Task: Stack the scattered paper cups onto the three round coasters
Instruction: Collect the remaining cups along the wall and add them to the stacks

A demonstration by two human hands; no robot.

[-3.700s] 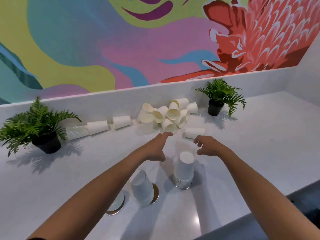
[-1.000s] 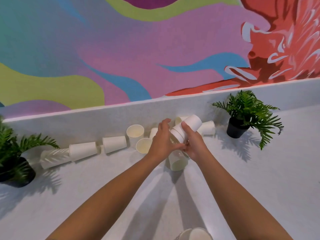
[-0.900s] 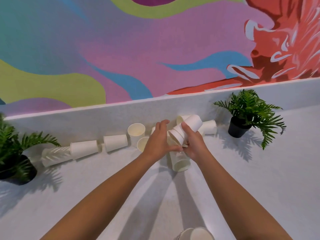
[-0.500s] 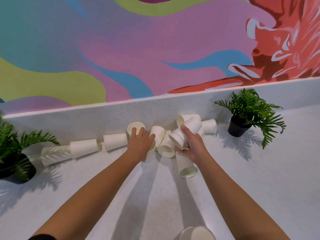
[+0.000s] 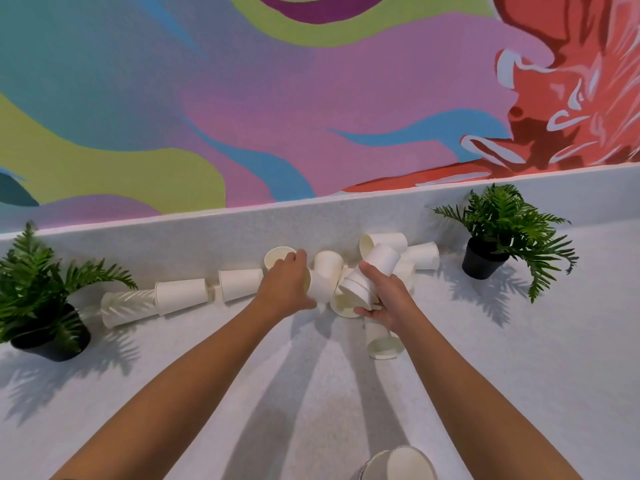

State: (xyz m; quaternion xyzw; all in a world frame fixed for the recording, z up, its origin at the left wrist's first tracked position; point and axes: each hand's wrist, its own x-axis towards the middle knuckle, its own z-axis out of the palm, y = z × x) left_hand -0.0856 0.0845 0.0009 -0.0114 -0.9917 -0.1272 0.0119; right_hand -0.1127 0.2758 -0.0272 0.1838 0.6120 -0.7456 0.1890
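The right hand (image 5: 388, 299) wraps its fingers round a tilted nest of cups (image 5: 375, 268), centre frame, mouths pointing lower left. The left hand (image 5: 287, 287) is nearer the loose cup (image 5: 277, 258) just left of that nest on the bench (image 5: 311, 393). Its fingers curl over the rim, but gripping or not, can't tell.

We stretch both arms forward, side by side. Our left hand (image 5: 285, 287) curls round a cup (image 5: 307, 281). Our right hand (image 5: 389, 301) wraps round a small stack of cups (image 5: 374, 270).

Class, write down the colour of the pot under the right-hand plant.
The pot is black; the head view shows it best.
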